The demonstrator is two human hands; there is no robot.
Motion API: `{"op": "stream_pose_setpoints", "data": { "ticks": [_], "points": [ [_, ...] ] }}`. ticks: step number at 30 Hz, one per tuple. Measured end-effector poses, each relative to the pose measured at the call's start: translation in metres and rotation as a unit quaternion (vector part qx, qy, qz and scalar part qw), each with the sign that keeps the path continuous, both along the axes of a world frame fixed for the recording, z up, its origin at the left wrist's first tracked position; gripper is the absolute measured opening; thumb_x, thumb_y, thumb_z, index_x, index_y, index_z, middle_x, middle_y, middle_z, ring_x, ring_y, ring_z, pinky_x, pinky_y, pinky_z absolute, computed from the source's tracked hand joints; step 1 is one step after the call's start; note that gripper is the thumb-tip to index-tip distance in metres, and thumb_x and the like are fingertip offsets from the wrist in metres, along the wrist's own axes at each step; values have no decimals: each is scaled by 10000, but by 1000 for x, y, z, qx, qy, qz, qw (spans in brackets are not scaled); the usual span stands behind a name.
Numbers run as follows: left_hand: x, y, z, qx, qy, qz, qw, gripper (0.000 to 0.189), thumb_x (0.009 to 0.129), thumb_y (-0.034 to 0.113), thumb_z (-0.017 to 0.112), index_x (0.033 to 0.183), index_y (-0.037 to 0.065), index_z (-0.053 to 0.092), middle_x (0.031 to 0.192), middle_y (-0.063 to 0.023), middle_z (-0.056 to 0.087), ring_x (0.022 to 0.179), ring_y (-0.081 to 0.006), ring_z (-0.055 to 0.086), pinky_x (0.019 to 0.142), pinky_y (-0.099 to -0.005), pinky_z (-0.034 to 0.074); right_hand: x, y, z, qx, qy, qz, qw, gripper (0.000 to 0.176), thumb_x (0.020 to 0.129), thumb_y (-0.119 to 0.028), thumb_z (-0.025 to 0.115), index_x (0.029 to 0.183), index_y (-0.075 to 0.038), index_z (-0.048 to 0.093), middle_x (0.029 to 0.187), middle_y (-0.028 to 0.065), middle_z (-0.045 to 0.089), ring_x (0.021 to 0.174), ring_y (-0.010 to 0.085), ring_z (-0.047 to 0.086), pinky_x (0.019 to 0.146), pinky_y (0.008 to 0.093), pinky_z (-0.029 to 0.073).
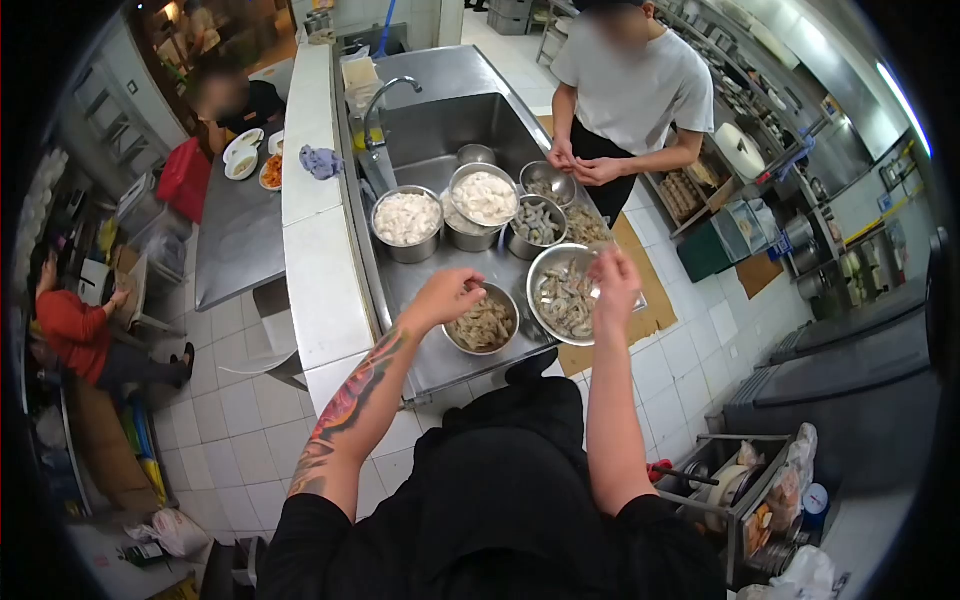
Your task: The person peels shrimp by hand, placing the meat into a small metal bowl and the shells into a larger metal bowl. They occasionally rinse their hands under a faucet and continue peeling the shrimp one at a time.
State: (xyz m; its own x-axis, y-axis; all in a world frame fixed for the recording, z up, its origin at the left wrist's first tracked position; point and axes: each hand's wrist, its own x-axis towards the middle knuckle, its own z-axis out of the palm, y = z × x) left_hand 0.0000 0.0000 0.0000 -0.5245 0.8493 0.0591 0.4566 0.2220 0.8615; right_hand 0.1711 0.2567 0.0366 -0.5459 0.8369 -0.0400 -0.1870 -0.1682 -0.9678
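Over the left rim of a steel bowl of shrimp (482,322) is my left hand (450,297), its fingers closed together; what they hold, if anything, is too small to tell. My right hand (615,285) is raised above the right side of a wider bowl of shrimp (565,296), fingers pinched on something I cannot make out. Behind these stand a pot of pale peeled shrimp (407,217), a second such pot (484,197) resting on another, and a bowl of grey shrimp (537,220).
A co-worker in a white shirt (633,90) stands across the counter, both hands together near the bowls. Behind the pots is a sink (450,130) with a curved faucet (385,105). A tiled ledge (315,250) borders the left. A crate-filled cart (740,500) stands at lower right.
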Motion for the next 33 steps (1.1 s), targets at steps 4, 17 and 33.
{"op": "stream_pose_setpoints", "data": {
  "ticks": [4,17,33],
  "points": [
    [2,-2,3,-27,8,4,1000,357,890,259,714,1142,9,691,980,-158,738,874,-301,715,803,-392,552,-26,37,28,166,48,-118,978,190,969,-86,665,1131,4,709,986,71,729,788,97,630,707,248,508],
    [-11,-15,10,-60,-14,63,996,357,917,189,713,1215,-5,682,998,-112,738,816,-161,672,766,-316,553,-33,116,-123,167,-196,127,958,204,939,-150,668,1061,-14,756,932,67,766,819,143,690,767,296,534],
    [-20,-17,3,-62,2,51,997,340,912,209,724,1181,3,698,1005,-146,745,888,-221,739,790,-339,576,7,54,-166,528,-402,208,718,208,802,-152,686,996,-83,715,1021,155,709,970,366,685,855,487,542]
  ]
}}
